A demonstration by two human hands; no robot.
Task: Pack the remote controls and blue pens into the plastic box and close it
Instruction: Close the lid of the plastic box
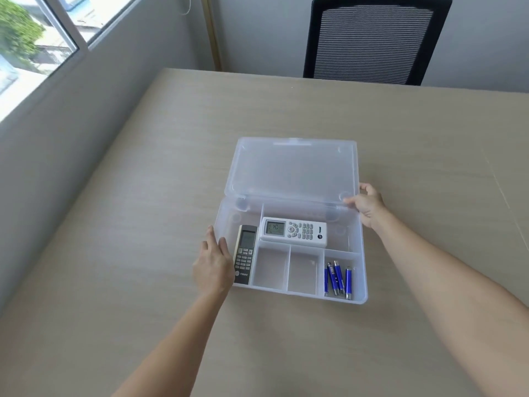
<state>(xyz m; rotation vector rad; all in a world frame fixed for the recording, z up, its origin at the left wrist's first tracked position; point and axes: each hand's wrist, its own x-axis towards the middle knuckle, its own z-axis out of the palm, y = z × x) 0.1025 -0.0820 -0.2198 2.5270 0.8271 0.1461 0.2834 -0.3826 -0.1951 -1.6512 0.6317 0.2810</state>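
A single wide-angle view is being taken from the head, above the near edge of the tabletop (143,224), and is being aimed forward and steeply down. The open plastic box (361,270) is being kept near the middle of the frame at arm's reach. Both forearms are being seen entering from below. A chair (375,38) and a window (43,38) are being caught along the top.

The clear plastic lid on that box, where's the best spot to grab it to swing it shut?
Probably the clear plastic lid at its far edge, by the small centre tab, reached from behind the box. The lid lies open, hinged along the translucent plastic box's back wall, so that free edge gives most leverage. The right hand already pinches its right corner.
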